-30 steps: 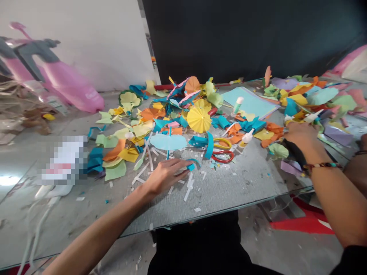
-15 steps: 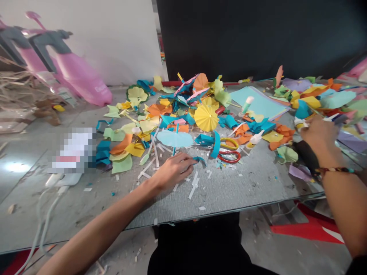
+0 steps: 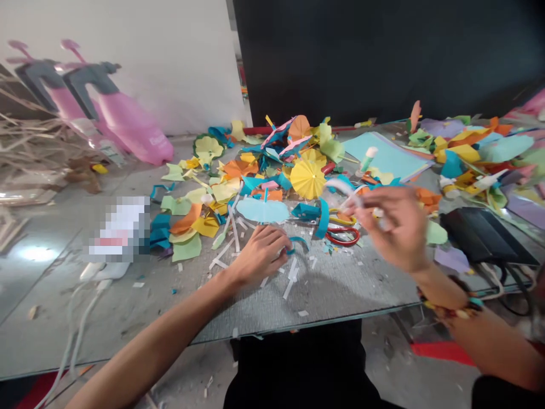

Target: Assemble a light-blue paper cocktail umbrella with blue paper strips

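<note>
My left hand [image 3: 259, 255] rests on the grey table top [image 3: 340, 289], its fingertips pinching the end of a curved teal paper strip [image 3: 299, 242]. My right hand [image 3: 394, 227] is blurred in motion above the pile, holding a thin white curved strip [image 3: 343, 189]. Just under it lie scissors with red and yellow handles [image 3: 342, 229]. A yellow paper parasol [image 3: 307, 179] and a pale blue paper circle [image 3: 263, 210] sit left of the scissors. White paper slivers [image 3: 290, 276] are scattered below my left hand.
Heaps of coloured paper scraps [image 3: 468, 150] cover the table's back and right. A stack of pale blue sheets [image 3: 383, 152] and a glue stick [image 3: 369, 159] stand behind. A black pouch [image 3: 481, 233] lies at right. Cables [image 3: 80, 318] trail at left, and the table's front edge crosses below.
My right hand has moved left from the scraps to above the scissors, uncovering the black pouch. My left hand has curled closer around the teal strip. The view has shifted slightly.
</note>
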Motion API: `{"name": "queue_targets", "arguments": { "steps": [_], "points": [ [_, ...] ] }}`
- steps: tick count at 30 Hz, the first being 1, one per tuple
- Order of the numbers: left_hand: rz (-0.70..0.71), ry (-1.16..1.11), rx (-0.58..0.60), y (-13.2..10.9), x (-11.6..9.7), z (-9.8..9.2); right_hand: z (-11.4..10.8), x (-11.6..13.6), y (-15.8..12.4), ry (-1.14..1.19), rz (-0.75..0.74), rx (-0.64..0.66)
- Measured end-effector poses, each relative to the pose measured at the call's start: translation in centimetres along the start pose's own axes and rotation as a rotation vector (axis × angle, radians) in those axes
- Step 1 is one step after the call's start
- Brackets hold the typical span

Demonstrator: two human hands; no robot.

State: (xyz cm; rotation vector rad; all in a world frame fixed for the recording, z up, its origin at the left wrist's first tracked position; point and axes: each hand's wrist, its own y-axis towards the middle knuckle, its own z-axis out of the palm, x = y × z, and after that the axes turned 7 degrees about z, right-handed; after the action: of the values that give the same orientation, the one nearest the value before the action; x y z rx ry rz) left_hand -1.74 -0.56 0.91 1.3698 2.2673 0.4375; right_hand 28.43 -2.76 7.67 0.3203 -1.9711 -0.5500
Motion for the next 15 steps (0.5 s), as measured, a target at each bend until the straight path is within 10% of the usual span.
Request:
{"name": "queue_targets", "arguments": {
  "steps": [4, 8, 15],
  "points": [
    [0.039, 0.004, -0.288, 0.0, -0.1, -0.5, 6.3, -0.4, 0.3, 0.370, 0.158, 0.247],
    [0.011, 0.036, -0.562, 0.0, -0.5, -0.8, 7.3, -1.8, 0.3, 0.503, 0.239, 0.289],
    [-0.295, -0.239, -0.592, 0.6, -1.1, 0.0, 7.2, -2.1, -0.7, 0.564, 0.292, 0.342]
  ]
}}
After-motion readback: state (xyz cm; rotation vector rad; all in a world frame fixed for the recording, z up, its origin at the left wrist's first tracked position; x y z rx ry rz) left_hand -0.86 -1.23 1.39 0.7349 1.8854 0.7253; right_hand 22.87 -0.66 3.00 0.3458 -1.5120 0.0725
